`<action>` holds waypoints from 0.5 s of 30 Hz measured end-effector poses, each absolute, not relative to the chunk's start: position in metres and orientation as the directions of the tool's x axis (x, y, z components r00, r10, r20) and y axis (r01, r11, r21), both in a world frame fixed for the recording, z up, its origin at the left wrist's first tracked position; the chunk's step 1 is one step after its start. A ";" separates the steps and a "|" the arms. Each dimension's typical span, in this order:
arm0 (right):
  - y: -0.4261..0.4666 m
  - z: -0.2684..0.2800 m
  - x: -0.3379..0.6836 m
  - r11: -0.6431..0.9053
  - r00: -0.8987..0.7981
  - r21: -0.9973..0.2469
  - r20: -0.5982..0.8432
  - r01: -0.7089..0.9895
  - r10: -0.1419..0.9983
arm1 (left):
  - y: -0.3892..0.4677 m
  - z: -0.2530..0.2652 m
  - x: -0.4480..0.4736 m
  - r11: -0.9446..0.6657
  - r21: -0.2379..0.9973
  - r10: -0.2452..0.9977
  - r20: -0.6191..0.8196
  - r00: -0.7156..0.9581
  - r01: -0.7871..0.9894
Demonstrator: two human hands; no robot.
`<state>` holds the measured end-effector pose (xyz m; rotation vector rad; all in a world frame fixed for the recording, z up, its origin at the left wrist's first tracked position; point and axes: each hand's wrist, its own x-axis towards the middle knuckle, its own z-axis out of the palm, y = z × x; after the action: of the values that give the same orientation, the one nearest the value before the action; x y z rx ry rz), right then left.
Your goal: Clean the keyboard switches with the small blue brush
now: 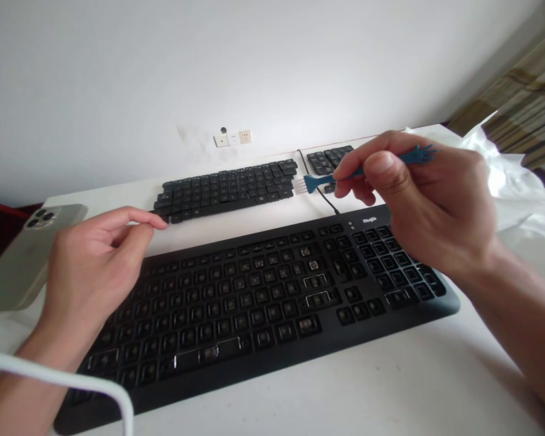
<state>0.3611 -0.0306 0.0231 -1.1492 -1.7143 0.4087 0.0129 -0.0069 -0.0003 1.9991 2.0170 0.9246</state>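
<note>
My right hand [436, 200] is closed around the handle of a small blue cleaning brush [320, 181]. The brush's pale bristles point left, above the gap between the keycap groups. Below it lies a black keyboard [277, 357] with its keycaps off, showing bare switches and wire stabilizers. My left hand [100, 257] is over the keyboard's left end, thumb and index finger pinched together; whatever they hold, if anything, is hidden. Its fingertips are beside the left end of the removed black keycaps [227, 188], laid out in rows behind the keyboard.
More loose keycaps [329, 158] lie at the back right, partly behind my right hand. The keyboard's black cable [305, 163] runs toward the wall. A phone [31, 260] rests at the left. White plastic wrapping [504, 163] is at the right, and a white cable [72, 380] crosses the near left.
</note>
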 end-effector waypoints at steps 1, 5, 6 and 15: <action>-0.031 0.023 0.361 0.488 -0.066 -0.708 0.533 0.510 0.843 | -0.007 0.000 0.013 -0.079 0.524 0.948 0.304 -0.099 0.848; -0.030 0.018 0.362 0.439 -0.073 -0.717 0.480 0.541 0.874 | -0.006 0.000 0.011 -0.063 0.540 0.953 0.282 -0.110 0.839; -0.030 0.018 0.362 0.431 -0.073 -0.717 0.472 0.548 0.879 | -0.006 0.000 0.010 -0.056 0.542 0.955 0.275 -0.114 0.838; -0.030 0.017 0.359 0.391 -0.006 -0.713 0.478 0.582 0.878 | -0.005 0.001 0.008 -0.052 0.527 0.962 0.253 -0.098 0.849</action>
<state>0.3594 -0.0304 0.0168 -1.2964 -1.6959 0.3896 0.0084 -0.0049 0.0005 1.9659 2.0174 0.8610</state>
